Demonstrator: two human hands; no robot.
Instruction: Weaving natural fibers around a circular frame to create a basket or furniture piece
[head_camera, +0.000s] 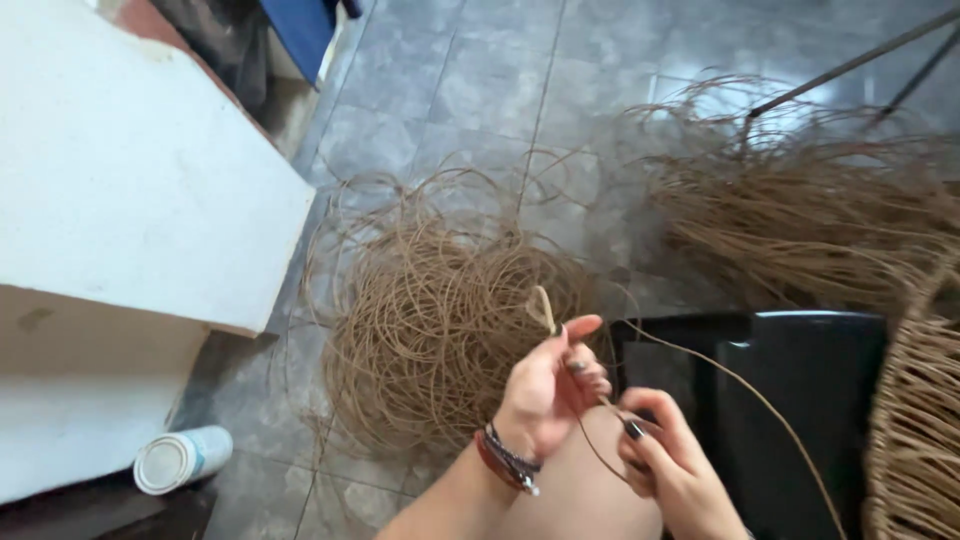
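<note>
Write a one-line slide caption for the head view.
Left hand and right hand hold a thin cane strand above a tangled cane coil on the tiled floor.

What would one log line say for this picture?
left hand: pinches cane strand | right hand: pinches same strand | floor: tangled cane coil

Grey tiled floor (480, 90), white ledge (130, 180), daylight.
</note>
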